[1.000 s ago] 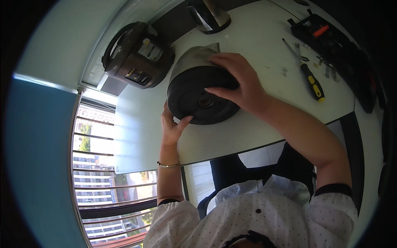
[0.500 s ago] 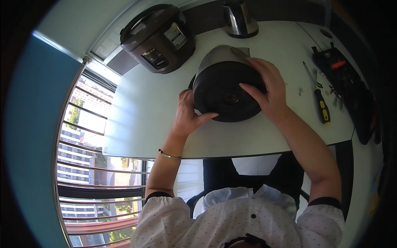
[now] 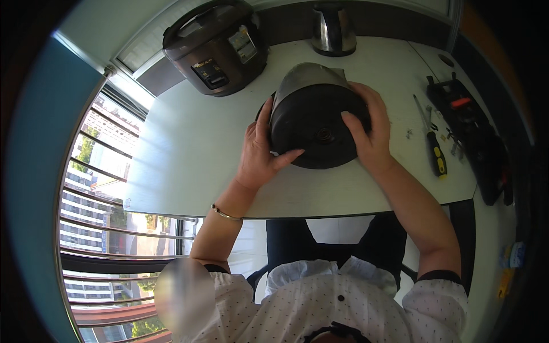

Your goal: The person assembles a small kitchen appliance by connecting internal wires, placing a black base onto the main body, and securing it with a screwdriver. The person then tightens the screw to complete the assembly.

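Observation:
A metal electric kettle (image 3: 309,76) is tipped on its side above the table, its round black underside (image 3: 311,117) turned toward me. A small ring-shaped connector shows near the middle of that underside. My left hand (image 3: 258,150) grips the kettle's left edge, thumb on the base and fingers along the side. On the right edge, my right hand (image 3: 372,128) holds it with the thumb pressed on the base and the fingers wrapped behind. The kettle's spout side points away from me, and its handle is mostly hidden.
A brown electric cooker (image 3: 217,54) stands at the back left, a second metal kettle (image 3: 333,31) at the back. On the right lie a yellow-black screwdriver (image 3: 437,153), small metal parts (image 3: 455,143) and a black tool case (image 3: 474,128). A window with bars (image 3: 108,200) is at left.
The view has shifted slightly. My left index finger now reaches up along the kettle's side, and my right thumb rests slightly higher on the base. Both hands keep hold of the kettle.

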### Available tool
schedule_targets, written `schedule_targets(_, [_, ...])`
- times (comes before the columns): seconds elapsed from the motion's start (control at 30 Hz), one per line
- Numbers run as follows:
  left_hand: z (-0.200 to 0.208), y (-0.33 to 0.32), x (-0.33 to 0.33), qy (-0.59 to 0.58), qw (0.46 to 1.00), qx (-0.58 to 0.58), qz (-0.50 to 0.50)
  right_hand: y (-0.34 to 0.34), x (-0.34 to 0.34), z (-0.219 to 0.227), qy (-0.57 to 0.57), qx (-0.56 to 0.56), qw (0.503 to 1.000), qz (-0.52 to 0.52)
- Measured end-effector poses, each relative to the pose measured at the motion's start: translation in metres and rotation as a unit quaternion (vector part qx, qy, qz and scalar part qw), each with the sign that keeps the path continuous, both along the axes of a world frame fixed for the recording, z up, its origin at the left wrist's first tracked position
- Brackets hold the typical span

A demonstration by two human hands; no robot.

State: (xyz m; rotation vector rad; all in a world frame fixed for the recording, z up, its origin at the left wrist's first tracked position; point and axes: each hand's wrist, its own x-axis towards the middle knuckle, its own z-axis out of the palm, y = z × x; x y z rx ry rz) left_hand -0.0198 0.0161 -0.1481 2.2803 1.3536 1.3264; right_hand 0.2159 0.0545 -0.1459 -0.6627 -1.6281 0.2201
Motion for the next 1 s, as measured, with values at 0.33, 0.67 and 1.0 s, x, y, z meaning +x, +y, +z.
schedule_targets(0.33, [0.0,0.004,-0.002,0.006,0.999,0.037,-0.035,0.001,-0.009,-0.001,0.052,0.005,0.998,0.041])
schedule_targets(0.67, [0.006,0.004,0.005,-0.085,0.994,-0.017,-0.06,0.002,-0.008,0.001,0.058,-0.025,0.997,0.051])
schedule_targets(1.0, [0.007,0.005,0.0,-0.26,0.949,-0.159,-0.083,0.011,0.001,0.006,0.118,-0.134,0.951,0.254])
